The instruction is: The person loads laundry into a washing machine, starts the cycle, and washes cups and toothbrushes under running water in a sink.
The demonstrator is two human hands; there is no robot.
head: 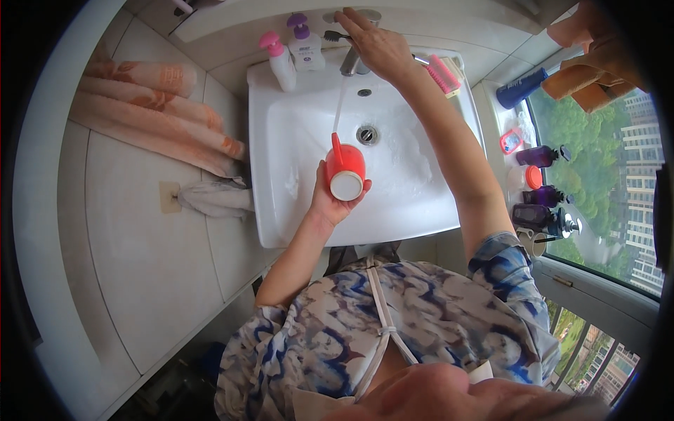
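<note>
My left hand (pixel 333 202) holds a red cup (pixel 345 160) with a white base over the near part of the white washbasin (pixel 279 210). The cup is tipped, its base towards me and its handle uppermost. A thin stream of water (pixel 339 105) falls from the spout of the chrome faucet (pixel 350 62) towards the cup's far side. My right hand (pixel 380 51) is at the top of the faucet, fingers stretched over the lever. A toothbrush with dark bristles (pixel 335 36) runs beneath this hand and appears held in it; most of its handle is hidden.
Two pump bottles (pixel 305 50) stand at the basin's back left corner. A pink brush (pixel 442 74) lies at the back right. Several purple bottles (pixel 537 157) line the windowsill at right. Towels (pixel 158 116) hang at left. The drain (pixel 367 135) is mid-basin.
</note>
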